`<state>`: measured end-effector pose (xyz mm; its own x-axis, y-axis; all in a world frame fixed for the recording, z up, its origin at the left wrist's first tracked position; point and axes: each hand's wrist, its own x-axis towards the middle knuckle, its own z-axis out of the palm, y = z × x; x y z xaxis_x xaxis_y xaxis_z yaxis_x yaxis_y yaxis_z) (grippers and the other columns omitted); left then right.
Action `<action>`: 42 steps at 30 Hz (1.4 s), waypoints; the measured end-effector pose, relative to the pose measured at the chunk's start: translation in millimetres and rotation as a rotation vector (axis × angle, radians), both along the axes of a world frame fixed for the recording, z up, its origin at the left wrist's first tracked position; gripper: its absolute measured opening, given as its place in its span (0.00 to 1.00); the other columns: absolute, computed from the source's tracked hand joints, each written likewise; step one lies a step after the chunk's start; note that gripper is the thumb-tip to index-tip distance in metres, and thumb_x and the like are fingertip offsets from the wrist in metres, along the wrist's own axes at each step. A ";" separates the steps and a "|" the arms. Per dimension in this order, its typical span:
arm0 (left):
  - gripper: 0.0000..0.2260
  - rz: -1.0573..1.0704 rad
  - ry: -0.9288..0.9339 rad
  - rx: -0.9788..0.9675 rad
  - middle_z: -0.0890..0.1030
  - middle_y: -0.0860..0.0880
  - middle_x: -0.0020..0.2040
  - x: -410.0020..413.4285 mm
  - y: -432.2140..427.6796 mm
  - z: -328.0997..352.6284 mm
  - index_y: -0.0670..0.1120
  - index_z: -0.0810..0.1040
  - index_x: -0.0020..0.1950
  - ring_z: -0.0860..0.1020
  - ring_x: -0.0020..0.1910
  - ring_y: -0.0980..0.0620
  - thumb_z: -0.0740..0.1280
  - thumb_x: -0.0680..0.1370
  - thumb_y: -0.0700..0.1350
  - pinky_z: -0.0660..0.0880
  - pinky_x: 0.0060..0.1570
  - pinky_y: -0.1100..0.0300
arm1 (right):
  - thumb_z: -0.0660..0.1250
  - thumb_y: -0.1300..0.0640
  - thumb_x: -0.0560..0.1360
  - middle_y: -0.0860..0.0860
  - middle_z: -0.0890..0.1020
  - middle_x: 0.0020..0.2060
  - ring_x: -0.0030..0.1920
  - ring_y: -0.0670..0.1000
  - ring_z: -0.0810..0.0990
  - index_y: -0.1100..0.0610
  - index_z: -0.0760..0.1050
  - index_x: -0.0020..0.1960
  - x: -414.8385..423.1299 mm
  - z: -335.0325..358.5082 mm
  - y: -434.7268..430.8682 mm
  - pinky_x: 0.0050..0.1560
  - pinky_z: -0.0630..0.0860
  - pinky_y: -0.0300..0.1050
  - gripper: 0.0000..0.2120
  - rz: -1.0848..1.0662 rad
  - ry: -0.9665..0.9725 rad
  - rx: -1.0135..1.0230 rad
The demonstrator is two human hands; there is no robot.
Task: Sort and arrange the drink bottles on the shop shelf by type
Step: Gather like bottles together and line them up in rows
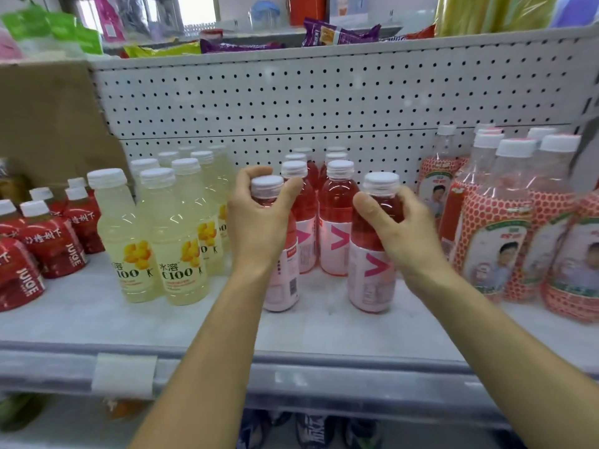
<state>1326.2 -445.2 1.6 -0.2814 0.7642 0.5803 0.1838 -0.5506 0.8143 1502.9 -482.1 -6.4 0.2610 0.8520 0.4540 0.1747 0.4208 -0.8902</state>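
Purple snack packets (340, 34) lie at twelve o'clock, above a white pegboard panel (324, 98). A brown cardboard sheet (48, 124) stands at ten o'clock; a blank label holder (124, 375) sits at seven o'clock.

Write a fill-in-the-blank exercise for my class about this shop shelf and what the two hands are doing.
1. The number of pink bottles gripped by the left hand and the right hand together is ____.
2. The pale yellow bottles stand to the ____ of the pink ones.
3. Every bottle cap in view is coloured ____.

Missing words: two; left; white.
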 end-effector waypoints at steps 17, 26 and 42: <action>0.42 -0.114 0.320 -0.142 0.79 0.52 0.58 -11.3 -6.2 -73.1 0.52 0.65 0.65 0.80 0.55 0.58 0.85 0.59 0.49 0.76 0.56 0.64 | 0.80 0.56 0.67 0.43 0.82 0.52 0.50 0.38 0.82 0.48 0.67 0.66 -1.0 -55.6 -10.3 0.51 0.77 0.37 0.34 0.090 -0.161 -0.164; 0.36 -0.303 0.329 -0.391 0.83 0.54 0.54 -28.3 1.5 -89.6 0.53 0.68 0.63 0.83 0.52 0.57 0.82 0.60 0.45 0.81 0.54 0.54 | 0.82 0.54 0.63 0.43 0.82 0.50 0.49 0.42 0.82 0.48 0.67 0.62 -11.4 -63.5 -12.7 0.51 0.79 0.40 0.34 -0.035 -0.256 -0.219; 0.38 -0.329 0.278 -0.388 0.81 0.48 0.56 -30.2 4.1 -88.7 0.51 0.70 0.63 0.82 0.53 0.52 0.79 0.55 0.45 0.81 0.54 0.50 | 0.81 0.48 0.61 0.43 0.82 0.53 0.52 0.42 0.82 0.49 0.69 0.63 -24.6 -67.2 -6.2 0.54 0.79 0.42 0.35 -0.033 -0.381 -0.307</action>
